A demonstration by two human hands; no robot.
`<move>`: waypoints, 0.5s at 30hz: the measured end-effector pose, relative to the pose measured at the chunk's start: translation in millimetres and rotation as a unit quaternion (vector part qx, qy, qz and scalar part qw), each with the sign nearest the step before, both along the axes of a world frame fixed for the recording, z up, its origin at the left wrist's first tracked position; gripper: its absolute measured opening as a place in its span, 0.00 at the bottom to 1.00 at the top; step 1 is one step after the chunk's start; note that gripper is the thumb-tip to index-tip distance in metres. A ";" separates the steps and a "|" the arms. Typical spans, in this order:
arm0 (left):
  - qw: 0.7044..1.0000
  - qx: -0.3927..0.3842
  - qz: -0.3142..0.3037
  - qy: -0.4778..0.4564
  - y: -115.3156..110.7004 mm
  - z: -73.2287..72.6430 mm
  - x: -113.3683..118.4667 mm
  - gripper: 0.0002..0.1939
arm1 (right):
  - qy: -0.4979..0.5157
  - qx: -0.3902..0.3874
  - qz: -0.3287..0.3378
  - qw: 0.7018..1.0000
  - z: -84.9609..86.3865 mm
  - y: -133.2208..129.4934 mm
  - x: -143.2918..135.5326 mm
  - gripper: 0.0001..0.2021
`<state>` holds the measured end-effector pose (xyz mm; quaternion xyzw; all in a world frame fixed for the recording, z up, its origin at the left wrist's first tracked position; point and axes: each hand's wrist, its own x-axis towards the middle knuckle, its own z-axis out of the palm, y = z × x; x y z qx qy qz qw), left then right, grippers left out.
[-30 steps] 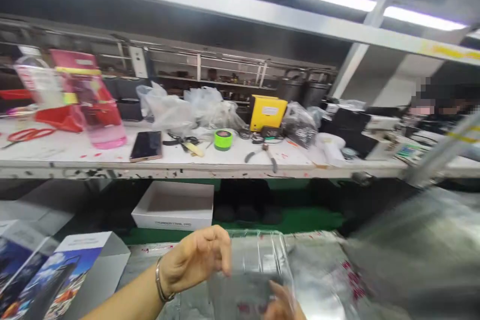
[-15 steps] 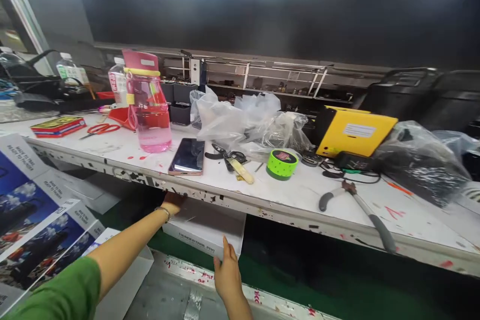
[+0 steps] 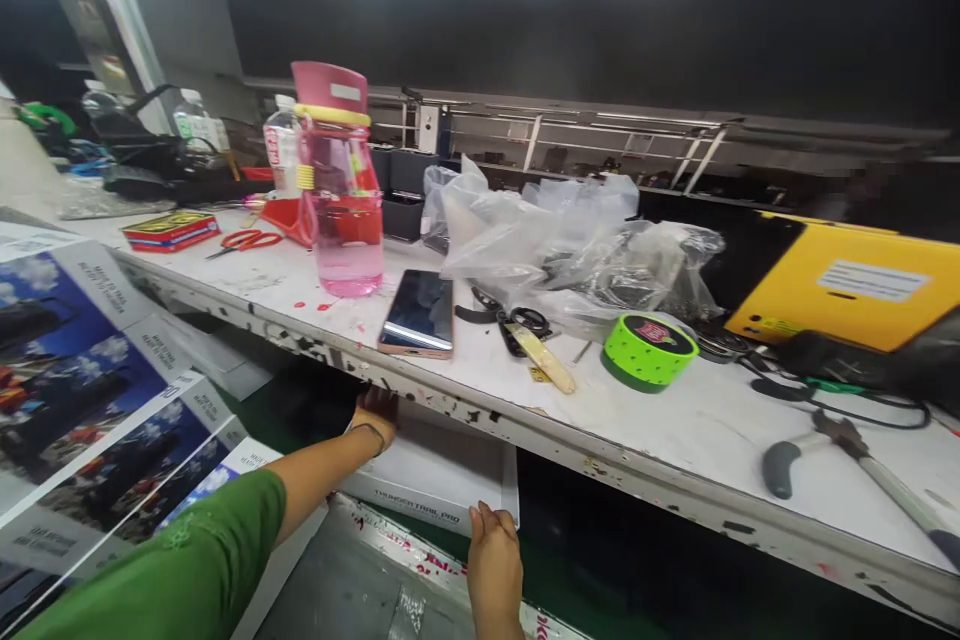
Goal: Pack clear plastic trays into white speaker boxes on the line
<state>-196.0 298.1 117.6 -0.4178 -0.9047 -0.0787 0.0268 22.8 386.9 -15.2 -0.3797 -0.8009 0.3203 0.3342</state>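
Note:
An open white box [image 3: 435, 480] sits on the green belt under the white shelf [image 3: 675, 430]. My left hand [image 3: 377, 413] reaches under the shelf edge and grips the box's far left rim; its fingers are partly hidden by the shelf. My right hand [image 3: 493, 560] holds the box's near right corner, fingers on its front wall. My left arm wears a green sleeve and a thin bracelet.
On the shelf stand a pink water bottle [image 3: 341, 190], a phone [image 3: 420, 312], black scissors [image 3: 517, 325], a green tape roll [image 3: 649, 348], clear plastic bags [image 3: 570, 245], a yellow box [image 3: 847, 285] and pliers [image 3: 855, 460]. Printed cartons [image 3: 97, 390] stand at the left.
My hands left the clear plastic piece and reached forward to the white box under the shelf. In the last half second the view moved closer and both hands settled on the box.

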 end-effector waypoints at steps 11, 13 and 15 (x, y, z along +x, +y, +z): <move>0.961 -0.041 0.219 -0.162 -259.1 3.2 61.9 0.63 | -0.014 -0.006 0.015 1.000 -2.2 -2.3 -6.5 0.43; 0.949 -0.054 0.269 -0.156 -290.0 -23.5 79.2 0.62 | -0.025 0.003 0.010 1.000 -2.2 -4.5 -8.2 0.41; 0.949 -0.033 0.284 -0.130 -303.8 -40.6 86.0 0.59 | -0.041 0.008 0.009 0.999 -0.5 -6.6 -9.9 0.40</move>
